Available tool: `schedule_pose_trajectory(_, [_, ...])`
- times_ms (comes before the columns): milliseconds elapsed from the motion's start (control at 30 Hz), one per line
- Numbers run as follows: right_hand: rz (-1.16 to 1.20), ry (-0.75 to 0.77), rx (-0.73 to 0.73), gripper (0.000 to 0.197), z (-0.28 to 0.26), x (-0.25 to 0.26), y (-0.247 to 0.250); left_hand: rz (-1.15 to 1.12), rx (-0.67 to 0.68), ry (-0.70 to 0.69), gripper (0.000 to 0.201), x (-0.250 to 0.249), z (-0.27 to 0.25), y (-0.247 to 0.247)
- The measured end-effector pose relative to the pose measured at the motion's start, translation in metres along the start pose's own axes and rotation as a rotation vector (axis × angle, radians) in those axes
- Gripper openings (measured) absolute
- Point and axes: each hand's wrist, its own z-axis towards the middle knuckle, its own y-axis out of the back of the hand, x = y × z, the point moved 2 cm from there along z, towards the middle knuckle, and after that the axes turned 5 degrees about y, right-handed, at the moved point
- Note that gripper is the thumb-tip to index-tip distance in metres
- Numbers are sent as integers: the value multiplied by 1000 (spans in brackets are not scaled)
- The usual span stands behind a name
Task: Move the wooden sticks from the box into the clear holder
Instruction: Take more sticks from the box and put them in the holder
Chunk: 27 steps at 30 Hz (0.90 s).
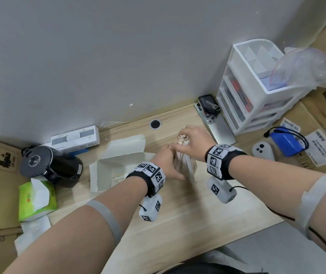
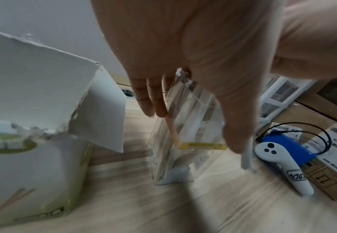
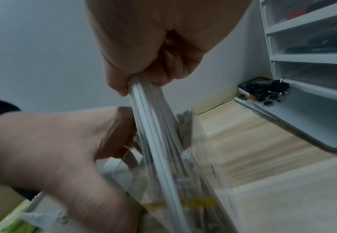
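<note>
A clear holder (image 1: 190, 169) stands upright on the wooden desk, with several sticks inside it. My right hand (image 1: 194, 141) grips a bundle of wooden sticks (image 1: 183, 140) by the top ends, their lower ends down in the holder. In the right wrist view the right hand (image 3: 153, 59) pinches the sticks (image 3: 153, 126) above the holder (image 3: 203, 189). My left hand (image 1: 166, 165) grasps the holder's left side; in the left wrist view the holder (image 2: 183, 141) sits between its fingers (image 2: 149, 102) and thumb. The open white box (image 1: 106, 171) lies left of the holder, with a few sticks (image 1: 117, 177) inside.
A black kettle (image 1: 49, 165) and a green tissue pack (image 1: 37, 198) sit left of the box. At the back right stand a white drawer unit (image 1: 257, 91) and a phone (image 1: 219, 127). A white controller (image 1: 263, 151) and a blue battery (image 1: 286, 143) lie at the right.
</note>
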Motion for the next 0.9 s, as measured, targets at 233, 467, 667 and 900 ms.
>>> schedule_pose_trajectory(233, [-10,-52,-10,38,22,16,14,-81,-53,49,120,-6,6,-2])
schedule_pose_trajectory(467, [33,-14,-8,26,25,38,23,-64,-127,32,90,-2,14,-2])
schedule_pose_trajectory(667, [52,-38,11,27,29,42,25,-77,-73,43,74,-4,15,3])
schedule_pose_trajectory(900, [27,27,-25,42,37,43,27,-66,-55,64,83,-5,14,5])
